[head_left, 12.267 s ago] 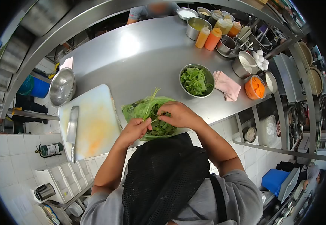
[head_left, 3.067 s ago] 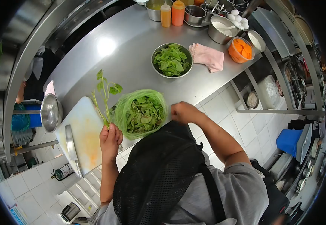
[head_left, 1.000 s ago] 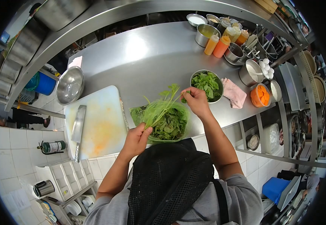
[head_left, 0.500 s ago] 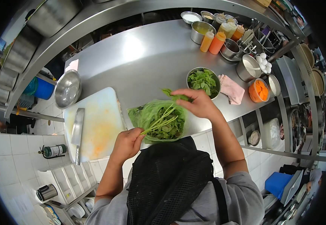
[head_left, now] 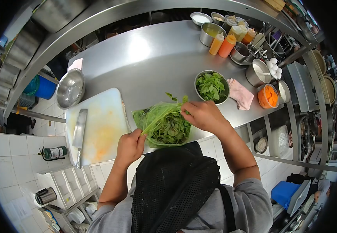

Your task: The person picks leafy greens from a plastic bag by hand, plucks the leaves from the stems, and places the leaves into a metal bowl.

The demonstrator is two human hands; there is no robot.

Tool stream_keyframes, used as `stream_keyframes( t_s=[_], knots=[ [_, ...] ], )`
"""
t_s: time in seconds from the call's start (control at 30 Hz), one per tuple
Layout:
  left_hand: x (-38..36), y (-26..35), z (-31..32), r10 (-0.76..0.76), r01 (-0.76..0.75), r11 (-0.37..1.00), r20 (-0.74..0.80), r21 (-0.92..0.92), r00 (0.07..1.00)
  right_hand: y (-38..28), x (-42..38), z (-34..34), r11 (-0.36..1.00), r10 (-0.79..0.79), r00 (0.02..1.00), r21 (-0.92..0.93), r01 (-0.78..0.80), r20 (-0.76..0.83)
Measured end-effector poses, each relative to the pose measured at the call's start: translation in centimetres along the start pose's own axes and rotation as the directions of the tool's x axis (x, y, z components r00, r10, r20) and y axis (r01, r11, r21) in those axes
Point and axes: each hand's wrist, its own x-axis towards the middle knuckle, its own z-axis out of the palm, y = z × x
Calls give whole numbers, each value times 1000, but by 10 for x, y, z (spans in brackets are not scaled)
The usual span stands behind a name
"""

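My left hand [head_left: 130,148] is closed around the lower ends of a bunch of leafy green stems [head_left: 157,119], which slant up to the right. With pinched fingers, my right hand [head_left: 204,116] grips the leafy end of the bunch. Under both hands lies a light green plastic bag [head_left: 150,110], its mouth showing dark green leaves [head_left: 172,133]. Beyond my right hand stands a metal bowl [head_left: 227,94] holding loose picked leaves [head_left: 210,85]. A single leaf [head_left: 171,96] sticks out above the bag, left of my right fingers.
A white cutting board [head_left: 108,112] with a cleaver [head_left: 80,128] on it is to the left, beside an empty metal bowl [head_left: 70,89]. A pink cloth [head_left: 240,94], a tub of orange pieces [head_left: 268,96] and sauce bottles [head_left: 226,46] stand right. A shelf rail [head_left: 145,15] arches overhead.
My right hand has come down toward the bag and its fingers have closed on the leafy end of the stems. The leaves it held over the bowl side are no longer in its fingers.
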Motion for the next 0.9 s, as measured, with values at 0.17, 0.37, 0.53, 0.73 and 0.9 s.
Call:
stream_keyframes(
  t_s=[0.17,0.37,0.53,0.73,0.9],
  knots=[
    [0,-2,1,-32,30,996,-27,-87,999,11,-5,4,997,67,997,38,-69,47],
    [1,4,-1,-65,68,980,24,-185,998,17,-7,11,952,190,982,242,-189,21],
    [2,5,8,46,-35,971,40,-237,998,44,-7,39,839,357,921,485,-245,-153],
    [-1,-5,0,-71,93,923,71,-374,995,90,-2,10,826,521,739,470,-311,-427],
    [-1,-3,-2,-88,145,882,145,-448,986,106,11,-5,815,580,761,219,-537,-292]
  ],
)
